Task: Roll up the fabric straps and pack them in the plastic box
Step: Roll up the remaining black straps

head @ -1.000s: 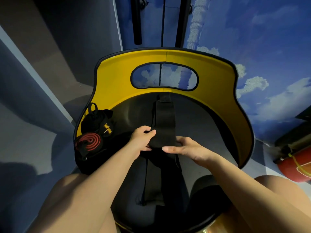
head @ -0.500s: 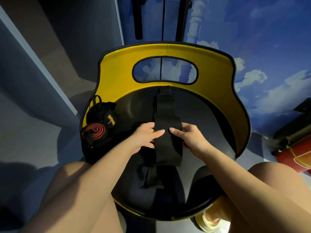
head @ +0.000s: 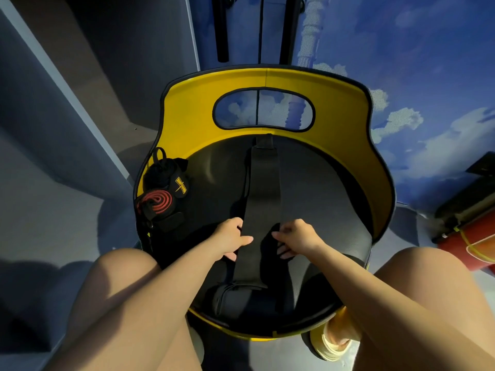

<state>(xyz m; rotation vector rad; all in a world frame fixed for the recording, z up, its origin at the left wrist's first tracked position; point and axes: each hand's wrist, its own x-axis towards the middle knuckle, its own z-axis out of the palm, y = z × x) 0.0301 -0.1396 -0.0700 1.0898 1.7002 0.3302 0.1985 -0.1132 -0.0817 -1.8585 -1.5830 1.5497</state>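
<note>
A long black fabric strap [head: 263, 188] lies stretched lengthwise down the middle of a round black seat with a yellow back [head: 345, 111]. My left hand [head: 230, 238] pinches the strap's left edge near me, and my right hand [head: 296, 235] pinches its right edge. The strap's near end runs down between my arms to the seat's front. At the seat's left side sit a rolled red and black strap [head: 156, 202] and a bundled black strap with a yellow logo [head: 167, 174]. No plastic box is in view.
My bare knees [head: 126, 277] flank the seat's front edge. A red cylinder with a yellow band [head: 479, 245] lies on the floor at the right. Black vertical bars [head: 222, 28] stand behind the seat against a blue cloud-painted wall.
Both hands have slid toward me along the strap, which is now pulled out flat and longer over the seat. The camera has tilted slightly.
</note>
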